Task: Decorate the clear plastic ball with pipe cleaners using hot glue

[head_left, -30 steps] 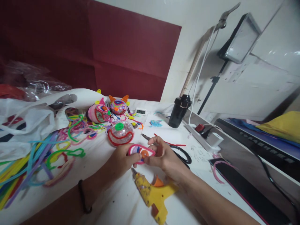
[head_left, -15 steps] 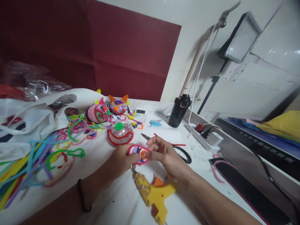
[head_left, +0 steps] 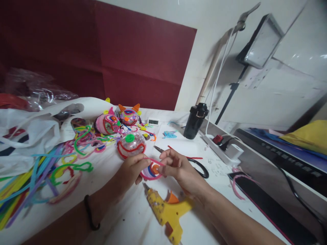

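A pink-rimmed oval piece [head_left: 150, 173] with blue, white and orange coils is held between both hands. My left hand [head_left: 133, 170] pinches its upper left rim with thumb and forefinger. Closed on its right side is my right hand [head_left: 178, 167], the thumb near the orange centre. Just behind my left hand sits a clear round bottle [head_left: 131, 144] with a green cap and a red fuzzy outline. A yellow glue gun [head_left: 165, 212] lies in front of the hands, its nozzle near the piece. Scissors [head_left: 201, 169] rest behind my right hand, partly hidden.
Colourful pipe cleaners [head_left: 28, 180] spread over the left side. Two decorated bottle heads [head_left: 108, 122] stand at the back beside a small digital clock [head_left: 153, 121]. A black bottle [head_left: 195, 122], a white power strip [head_left: 222, 151] and a dark long object [head_left: 270, 207] are to the right.
My left thumb has moved up off the face of the piece to its upper rim, so more of the coils shows. The piece has tilted slightly; my right hand has hardly moved.
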`<action>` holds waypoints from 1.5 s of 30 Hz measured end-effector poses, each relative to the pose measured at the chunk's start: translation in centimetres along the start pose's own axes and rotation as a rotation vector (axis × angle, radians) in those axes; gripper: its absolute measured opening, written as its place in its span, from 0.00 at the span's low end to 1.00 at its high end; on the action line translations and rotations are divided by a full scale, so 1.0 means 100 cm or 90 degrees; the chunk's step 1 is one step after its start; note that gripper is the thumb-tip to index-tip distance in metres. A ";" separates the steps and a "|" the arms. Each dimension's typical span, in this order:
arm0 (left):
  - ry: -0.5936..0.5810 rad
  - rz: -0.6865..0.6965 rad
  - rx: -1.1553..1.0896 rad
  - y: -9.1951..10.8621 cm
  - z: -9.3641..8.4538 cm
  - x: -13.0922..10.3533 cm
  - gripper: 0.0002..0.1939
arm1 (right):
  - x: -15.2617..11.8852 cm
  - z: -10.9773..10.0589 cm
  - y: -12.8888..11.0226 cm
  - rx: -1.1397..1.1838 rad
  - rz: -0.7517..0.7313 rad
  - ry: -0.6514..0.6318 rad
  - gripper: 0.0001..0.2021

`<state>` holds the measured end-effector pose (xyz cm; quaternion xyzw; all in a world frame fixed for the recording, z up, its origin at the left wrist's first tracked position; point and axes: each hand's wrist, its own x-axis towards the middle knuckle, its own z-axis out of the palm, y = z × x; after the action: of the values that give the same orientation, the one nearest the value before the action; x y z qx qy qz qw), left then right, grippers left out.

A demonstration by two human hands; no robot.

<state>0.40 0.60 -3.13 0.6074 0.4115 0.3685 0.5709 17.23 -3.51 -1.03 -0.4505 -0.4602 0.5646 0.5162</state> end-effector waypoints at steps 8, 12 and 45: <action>0.016 0.014 0.043 0.006 0.002 -0.003 0.12 | 0.000 -0.001 0.000 -0.003 0.003 0.002 0.20; 0.032 0.030 0.067 0.003 0.001 -0.002 0.11 | -0.001 -0.002 0.001 -0.005 -0.009 -0.003 0.20; 0.045 0.010 0.053 0.010 0.004 -0.002 0.20 | 0.012 -0.006 0.007 0.087 -0.078 0.065 0.23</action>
<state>0.79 0.25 -2.21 0.6203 0.4413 0.3769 0.5276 17.59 -2.28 -1.82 -0.4135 -0.4206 0.5381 0.6021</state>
